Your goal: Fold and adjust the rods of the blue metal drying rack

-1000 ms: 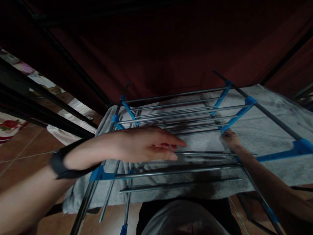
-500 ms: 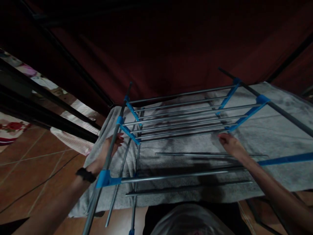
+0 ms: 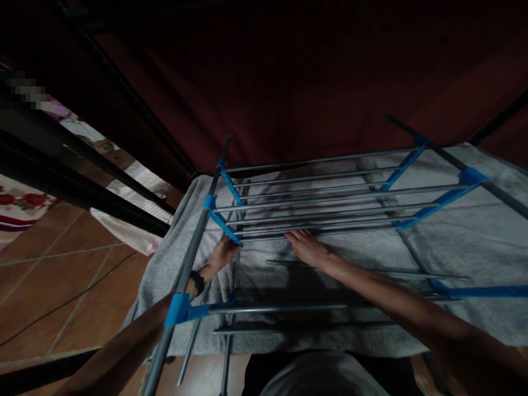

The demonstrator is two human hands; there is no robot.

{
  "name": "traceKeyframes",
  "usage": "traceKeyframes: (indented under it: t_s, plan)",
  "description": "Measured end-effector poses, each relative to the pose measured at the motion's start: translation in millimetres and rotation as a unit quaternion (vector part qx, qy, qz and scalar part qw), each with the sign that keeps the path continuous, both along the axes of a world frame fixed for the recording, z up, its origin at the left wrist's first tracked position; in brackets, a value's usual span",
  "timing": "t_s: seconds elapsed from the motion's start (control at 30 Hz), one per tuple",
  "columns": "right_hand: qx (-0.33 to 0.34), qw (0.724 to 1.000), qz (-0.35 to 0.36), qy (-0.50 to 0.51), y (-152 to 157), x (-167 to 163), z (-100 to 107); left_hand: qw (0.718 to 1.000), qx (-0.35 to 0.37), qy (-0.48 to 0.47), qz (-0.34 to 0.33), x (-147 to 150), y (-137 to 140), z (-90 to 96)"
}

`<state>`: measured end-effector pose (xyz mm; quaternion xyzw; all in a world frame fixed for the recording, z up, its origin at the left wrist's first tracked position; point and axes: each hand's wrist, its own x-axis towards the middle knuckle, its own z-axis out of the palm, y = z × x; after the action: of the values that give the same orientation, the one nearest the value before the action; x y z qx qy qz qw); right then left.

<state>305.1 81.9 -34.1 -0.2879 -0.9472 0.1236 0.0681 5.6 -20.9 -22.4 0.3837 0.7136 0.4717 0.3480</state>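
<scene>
A rack of grey metal tubes and blue plastic connectors stands on its frame in front of me. My left hand (image 3: 224,253) is closed at the lower end of the left blue connector (image 3: 224,224), where the nearest shelf tube (image 3: 264,238) meets it. Along that same tube, my right hand (image 3: 308,248) has its fingers curled over the metal; the thumb is hidden. Several parallel tubes run behind it to the right blue connector (image 3: 439,206). Nearer to me, another blue connector (image 3: 178,309) sits on the left upright pole (image 3: 192,250).
A loose tube (image 3: 437,274) lies under my right forearm, and another tube (image 3: 289,330) lies closer to me. Beneath everything is a grey blanket (image 3: 487,231). Dark red fabric (image 3: 289,99) hangs behind. Black bars (image 3: 82,192) and tiled floor (image 3: 45,275) are at left.
My left hand has moved right and inward, from beside the left pole to the connector's end. My right hand has slid left from the right connector to the middle of the nearest tube.
</scene>
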Motion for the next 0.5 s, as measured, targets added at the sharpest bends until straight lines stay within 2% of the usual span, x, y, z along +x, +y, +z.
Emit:
traceKeyframes:
  t_s: [0.13,0.3,0.5]
  plan:
    - [-0.027,0.999,-0.003,-0.019,4,-18,-12,1.0,0.002,0.008,-0.004,-1,0,-12.0]
    - [-0.07,0.997,-0.001,-0.04,13,-26,-17,0.999,0.024,0.024,0.015,-1,3,-25.6]
    - [-0.089,0.995,-0.011,-0.043,14,-28,-17,0.999,0.029,0.013,0.022,3,1,-24.6]
